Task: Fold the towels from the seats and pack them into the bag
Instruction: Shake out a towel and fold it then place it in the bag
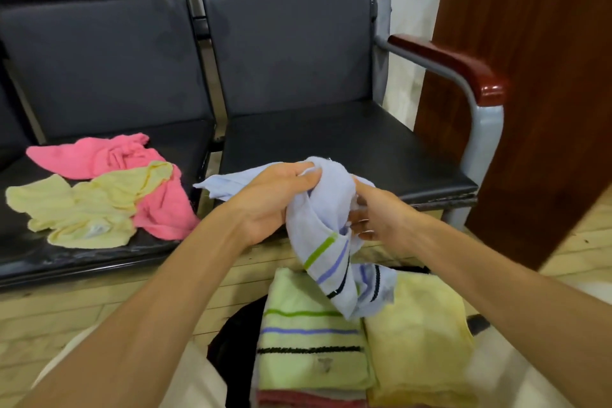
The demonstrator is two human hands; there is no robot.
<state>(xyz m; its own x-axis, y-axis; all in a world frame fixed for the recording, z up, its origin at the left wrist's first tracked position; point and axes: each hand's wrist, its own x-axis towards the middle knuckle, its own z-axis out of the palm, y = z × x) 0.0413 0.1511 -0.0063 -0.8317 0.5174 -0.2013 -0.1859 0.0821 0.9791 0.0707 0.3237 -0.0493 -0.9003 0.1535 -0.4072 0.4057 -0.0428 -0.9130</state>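
A pale blue towel (pixel 318 225) with green, purple and black stripes hangs crumpled in the air in front of the right seat. My left hand (pixel 275 199) grips its upper part, and my right hand (pixel 374 212) holds it from the right side. Below it, a folded light green striped towel (pixel 308 341) and a folded yellow towel (pixel 420 341) lie side by side on top of the black bag (pixel 231 338). A pink towel (pixel 109 156) and a pale yellow towel (pixel 82 209) lie unfolded on the left seat (pixel 99 252).
The right seat (pixel 347 149) is black with a metal frame and a red-brown armrest (pixel 463 63). A dark wooden cabinet (pixel 530 93) stands right of the seats. The floor is pale wood. My light trousers show at the bottom.
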